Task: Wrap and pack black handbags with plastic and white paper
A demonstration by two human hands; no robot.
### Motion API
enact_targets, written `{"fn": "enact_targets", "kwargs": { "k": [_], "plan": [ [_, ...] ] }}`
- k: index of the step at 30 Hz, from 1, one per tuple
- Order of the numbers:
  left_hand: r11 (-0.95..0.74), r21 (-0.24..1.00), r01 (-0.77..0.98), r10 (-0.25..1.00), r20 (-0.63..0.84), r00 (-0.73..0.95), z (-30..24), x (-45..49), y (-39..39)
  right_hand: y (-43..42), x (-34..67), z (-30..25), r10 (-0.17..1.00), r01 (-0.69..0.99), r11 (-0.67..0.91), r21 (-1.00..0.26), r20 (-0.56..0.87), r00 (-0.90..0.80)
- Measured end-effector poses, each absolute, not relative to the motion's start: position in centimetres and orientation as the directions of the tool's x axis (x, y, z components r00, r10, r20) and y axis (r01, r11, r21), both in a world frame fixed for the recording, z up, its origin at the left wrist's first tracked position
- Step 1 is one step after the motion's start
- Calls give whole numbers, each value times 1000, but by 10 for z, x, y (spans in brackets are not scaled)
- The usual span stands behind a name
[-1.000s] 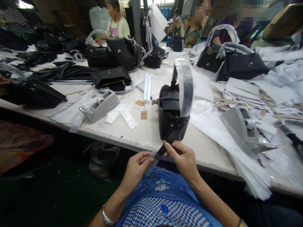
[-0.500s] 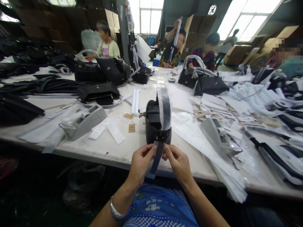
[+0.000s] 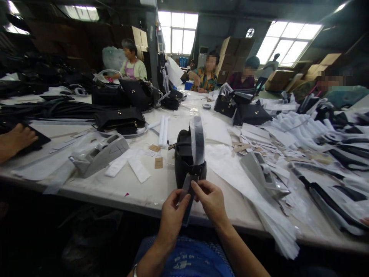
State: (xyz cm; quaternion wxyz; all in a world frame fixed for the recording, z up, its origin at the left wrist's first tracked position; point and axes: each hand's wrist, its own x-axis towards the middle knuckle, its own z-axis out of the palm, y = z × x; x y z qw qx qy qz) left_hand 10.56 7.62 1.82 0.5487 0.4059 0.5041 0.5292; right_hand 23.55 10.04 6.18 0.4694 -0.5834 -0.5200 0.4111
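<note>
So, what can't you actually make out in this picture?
Head view.
The pinched stretch of the strap: covered by the left hand and the right hand.
Far side of the black handbag: behind its own body and wrapped handle.
Print on the paper tags: too small.
Owner of the co-worker's hand: cut off by the left edge.
</note>
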Motion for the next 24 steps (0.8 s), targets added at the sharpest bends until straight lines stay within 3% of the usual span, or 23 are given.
{"fn": "enact_targets", "kwargs": {
  "k": [3, 8, 14, 16, 19, 21, 24],
  "plan": [
    [12, 994, -108, 986, -29, -161, 14, 107, 72, 101, 234, 57, 991, 205, -15, -979, 12, 131],
    [-303, 936, 180, 929, 333, -165, 21, 102, 70, 104, 233, 50, 994, 94, -21, -995, -11, 105],
    [-655, 563, 504, 687, 721, 88, 18, 85, 71, 98, 233, 54, 991, -170, -130, -977, -132, -1],
    [-698, 430, 572, 622, 761, 187, 18, 78, 75, 96, 233, 59, 994, -125, -104, -987, -100, -42],
    [-740, 293, 605, 552, 779, 298, 18, 71, 78, 93, 234, 64, 999, 79, -19, -997, -22, -35],
    [-771, 250, 586, 521, 777, 353, 16, 68, 76, 93, 233, 63, 1000, 161, 4, -987, 1, -22],
    [-794, 271, 544, 529, 749, 399, 12, 65, 64, 94, 234, 60, 999, 128, -8, -992, -13, -38]
  ]
}}
